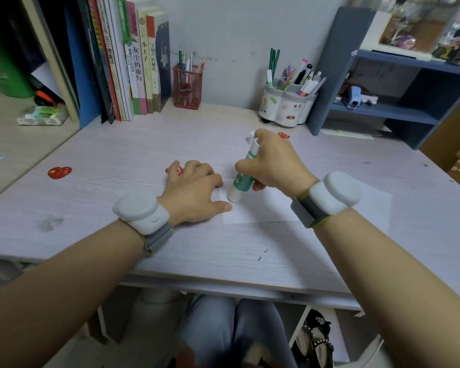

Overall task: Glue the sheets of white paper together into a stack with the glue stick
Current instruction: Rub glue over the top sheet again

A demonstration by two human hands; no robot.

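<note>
Here, at the middle of the pale wood-grain desk [117,160]: white paper [266,208], lying flat, its left edge under the thumb and fingertips of the left hand [194,189]. That hand spread palm-down, fingers relaxed and fairly straight, pressing the sheet's left margin against the desk, gripping nothing. Whether one sheet or several lie there, impossible to tell.

Just right of it, the right hand [274,160], fingers and thumb curled around the glue stick [242,179]. Stick tilted, upper end leaning away toward the back of the desk, lower white end touching the paper near its left edge, close beside the left thumb. Green label showing between the gripping fingers; top of the tube poking out above the knuckles. Paper reaching rightward beneath the right wrist and beyond it.

Grey-strapped white wrist devices [141,211] on both forearms. Red heart sticker [59,172] well to the left of the hands. At the back against the wall: row of books [138,65], red mesh pen holder [187,86], white pen cup [287,104] crowded with pens, blue shelf unit [409,102] to the right.
</note>
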